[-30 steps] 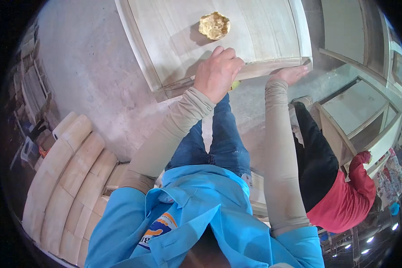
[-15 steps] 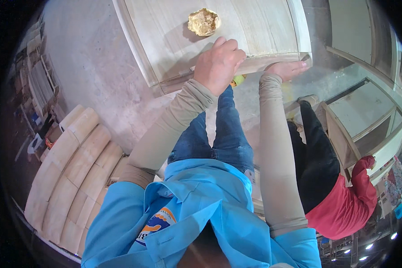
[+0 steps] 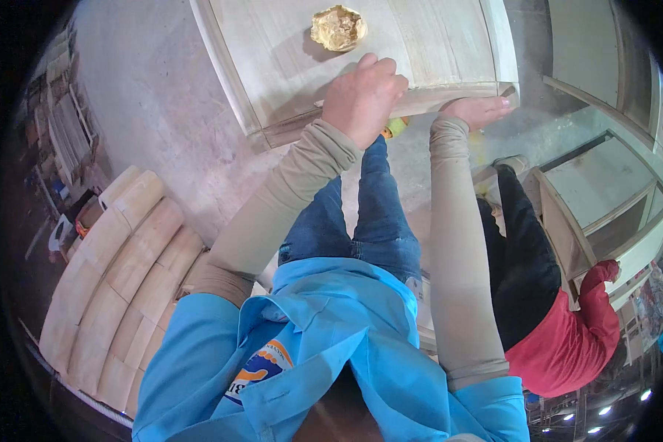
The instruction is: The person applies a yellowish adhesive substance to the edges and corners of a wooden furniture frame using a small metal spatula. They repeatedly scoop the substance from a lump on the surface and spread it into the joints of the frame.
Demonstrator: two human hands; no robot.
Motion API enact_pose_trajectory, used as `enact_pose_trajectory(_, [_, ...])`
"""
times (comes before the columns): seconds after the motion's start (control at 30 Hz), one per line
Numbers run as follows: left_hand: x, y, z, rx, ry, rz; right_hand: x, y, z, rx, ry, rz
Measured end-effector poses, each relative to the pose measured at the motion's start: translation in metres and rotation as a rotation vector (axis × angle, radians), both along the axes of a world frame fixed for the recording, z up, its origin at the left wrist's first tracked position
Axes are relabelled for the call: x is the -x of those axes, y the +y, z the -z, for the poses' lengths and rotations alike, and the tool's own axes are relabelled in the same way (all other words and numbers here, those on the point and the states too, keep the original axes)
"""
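At upper centre, my left grip [image 3: 365, 97] is clenched against the wooden panel [image 3: 427, 44]; my right grip [image 3: 480, 112], uncurled, touches its corner.

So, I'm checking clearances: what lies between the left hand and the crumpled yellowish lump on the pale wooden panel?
In the head view, only bare wooden panel lies between the left hand and yellowish lump.

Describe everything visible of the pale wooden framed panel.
The pale wooden framed panel faces up, grained, with side strips and a near rail; its far end is unseen. A crumpled yellowish lump rests on it. The curled left hand seems to touch its near edge; the open right hand, its near right corner.
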State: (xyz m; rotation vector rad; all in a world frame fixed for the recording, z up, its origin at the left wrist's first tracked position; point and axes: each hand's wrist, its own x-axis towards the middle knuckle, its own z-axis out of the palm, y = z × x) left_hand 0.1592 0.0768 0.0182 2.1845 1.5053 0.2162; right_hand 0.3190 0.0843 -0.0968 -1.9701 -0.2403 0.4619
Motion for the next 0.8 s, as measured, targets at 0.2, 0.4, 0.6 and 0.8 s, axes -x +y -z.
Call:
enact_pose_trajectory(0.2, [0.021, 0.005, -0.010, 0.000, 0.065, 0.106, 0.000, -0.002, 0.006, 0.034, -0.002, -0.004])
enact_pose_trajectory(0.4, [0.051, 0.005, -0.007, -0.020, 0.057, 0.213, -0.002, -0.001, 0.006, -0.008, 0.006, -0.012])
enact_pose_trajectory(0.6, [0.075, -0.001, -0.011, -0.032, 0.137, 0.256, -0.001, 0.001, 0.011, -0.029, 0.007, 0.020])
enact_pose_trajectory(0.8, [0.102, -0.007, -0.015, -0.026, 0.150, 0.293, 0.004, 0.002, -0.010, -0.004, 0.030, 0.024])
